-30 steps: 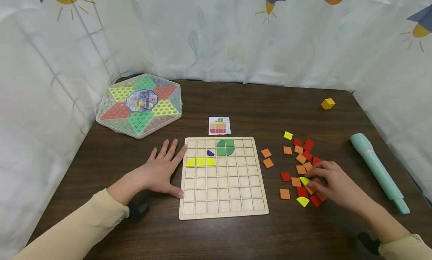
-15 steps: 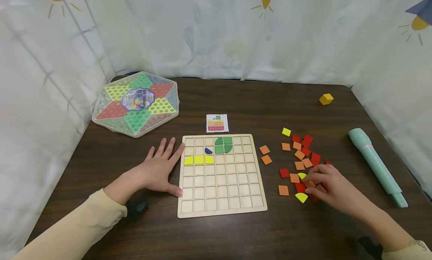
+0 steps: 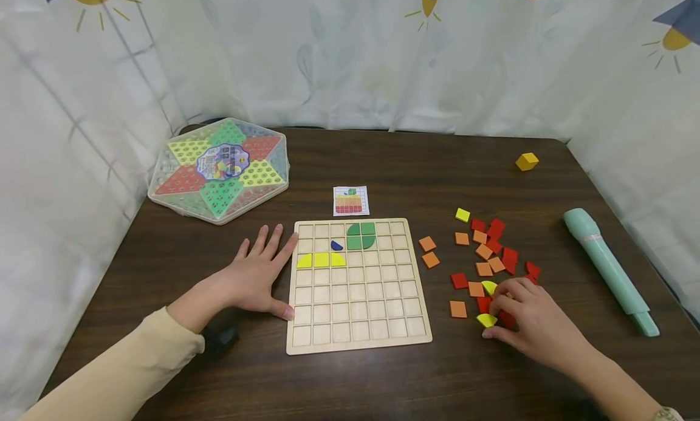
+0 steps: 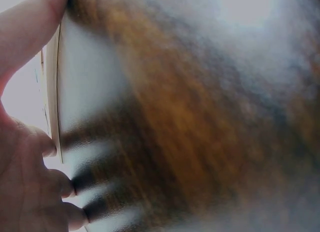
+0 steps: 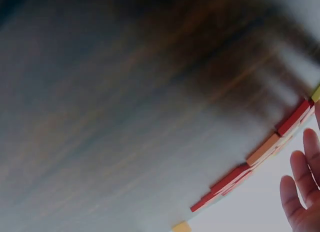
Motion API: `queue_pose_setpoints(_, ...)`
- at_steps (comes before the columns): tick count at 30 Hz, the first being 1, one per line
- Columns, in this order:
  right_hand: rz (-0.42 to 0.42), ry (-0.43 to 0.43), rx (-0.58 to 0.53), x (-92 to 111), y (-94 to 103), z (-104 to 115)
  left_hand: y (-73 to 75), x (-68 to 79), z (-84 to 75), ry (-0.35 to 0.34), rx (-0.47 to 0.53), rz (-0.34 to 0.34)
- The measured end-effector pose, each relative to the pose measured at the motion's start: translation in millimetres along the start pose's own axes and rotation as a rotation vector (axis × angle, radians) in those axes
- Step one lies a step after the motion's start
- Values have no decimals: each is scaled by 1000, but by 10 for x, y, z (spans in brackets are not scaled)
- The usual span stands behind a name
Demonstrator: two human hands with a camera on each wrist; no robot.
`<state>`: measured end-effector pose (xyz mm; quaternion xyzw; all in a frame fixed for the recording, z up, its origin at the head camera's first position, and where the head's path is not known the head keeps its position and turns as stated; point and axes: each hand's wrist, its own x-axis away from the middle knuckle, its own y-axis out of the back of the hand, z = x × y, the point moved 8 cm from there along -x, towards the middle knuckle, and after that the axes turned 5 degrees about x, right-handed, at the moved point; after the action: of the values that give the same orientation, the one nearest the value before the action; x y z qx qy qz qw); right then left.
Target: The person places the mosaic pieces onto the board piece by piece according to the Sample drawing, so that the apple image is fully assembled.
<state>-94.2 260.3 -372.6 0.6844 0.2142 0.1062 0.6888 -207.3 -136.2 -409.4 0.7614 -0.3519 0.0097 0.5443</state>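
Observation:
My left hand point(image 3: 253, 282) lies spread at the left edge of the wooden grid board point(image 3: 358, 346), its thumb and index fingertip touching the rim. Set in the board are yellow pieces point(image 3: 321, 260) in a row, a blue half-round piece point(image 3: 336, 245) and green pieces point(image 3: 354, 242). Over at the loose tiles, my right hand point(image 3: 536, 318) pinches a yellow quarter-round tile point(image 3: 485, 321) between thumb and index finger. A second yellow quarter-round tile point(image 3: 489, 287) lies just beyond, beside orange tiles point(image 3: 476, 289) and red tiles point(image 3: 459, 280). The right palm hides some tiles.
A pattern card point(image 3: 351, 201) lies behind the board. The Chinese checkers set point(image 3: 221, 171) occupies the back left. At the right lies a mint-green stick-like object point(image 3: 612, 272); a yellow block point(image 3: 527, 161) sits at the back right. White curtains point(image 3: 339, 56) enclose the table.
My right hand has shifted from the farther yellow quarter-round tile toward the nearer one, now between its thumb and index finger. The left hand stays on the board's edge.

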Motion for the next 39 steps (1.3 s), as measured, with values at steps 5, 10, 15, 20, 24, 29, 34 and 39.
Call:
queue_pose_setpoints(5, -14, 31, -27, -1, -14, 26, 1, 5, 5, -2, 3, -5)
queue_pose_setpoints(10, -13, 33, -57, 12, -28, 1, 5, 11, -1, -11, 9, -6)
queue_pose_setpoints(15, -19, 49, -76, 18, -20, 4, 2, 17, 1, -13, 4, -8)
queue_pose_setpoints(20, -35, 57, -95, -64, 76, 57, -1, 19, -4, -17, 3, -11)
queue_pose_setpoints(24, -57, 102, -119, -363, 229, 219, -7, 18, 7, -21, 15, -12)
queue_pose_setpoints(29, -58, 205, -153, -927, 196, 515, 5, 31, 17, -21, 14, -16)
queue_pose_setpoints(34, 51, 239, -179, -1453, 39, 794, 10, 29, -4, -27, 13, -19)
queue_pose_setpoints(39, 134, 292, -142, -1779, -83, 1055, 2, 39, -30, -24, 1, -20)
